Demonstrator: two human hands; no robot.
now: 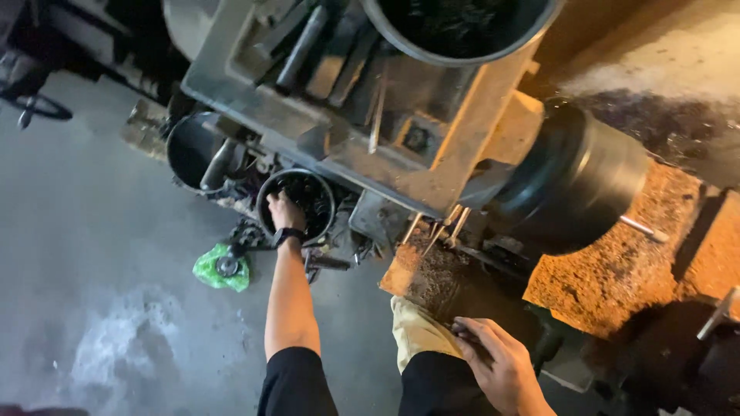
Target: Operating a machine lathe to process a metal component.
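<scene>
Grey concrete floor (100, 254), pale dusty patch lower left; big grimy metal machine (370, 100) above; dim light.

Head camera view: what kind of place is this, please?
Probably a metalworking or machine shop. A heavy grey machine with a large dark chuck stands on a concrete floor. The left hand reaches into a round bucket of dark parts; the right hand holds something dark.

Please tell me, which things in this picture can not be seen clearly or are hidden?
- Head view: the left hand reaches into a round black bucket; its fingertips and the dark contents blur together.
- What the right hand holds, if anything, is hidden by its own fingers.
- The large bin is cut off by the top edge.
- The object on the green bag is too small to identify.
</scene>
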